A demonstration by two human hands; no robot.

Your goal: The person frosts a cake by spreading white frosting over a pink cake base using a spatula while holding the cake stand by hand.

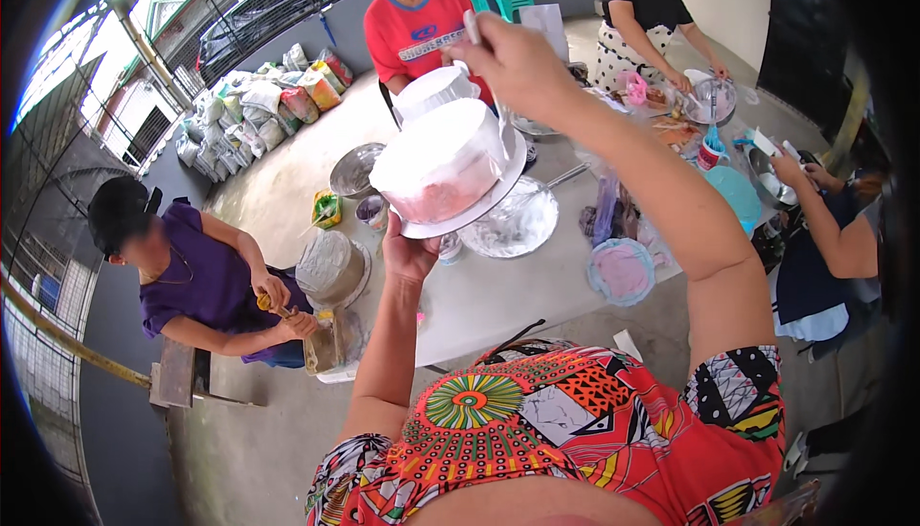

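My left hand [412,250] holds up a round cake board [491,202] from beneath, and the board hides part of its fingers. On the board stands a cake [436,157] with white icing on top and pinkish patches low on its side. Above it, my right hand [508,61] is closed around the pale handle of an icing spatula [502,133]. Its white-smeared blade hangs down along the cake's right side. A metal pan [517,224] streaked with white icing lies just behind the board.
A grey-iced cake [331,267] stands on the table [460,310] at left, near a person in purple. Another white cake [436,90] is beyond mine, before a person in red. A pink-and-blue iced round [621,270] lies at right. Two more people work at far right.
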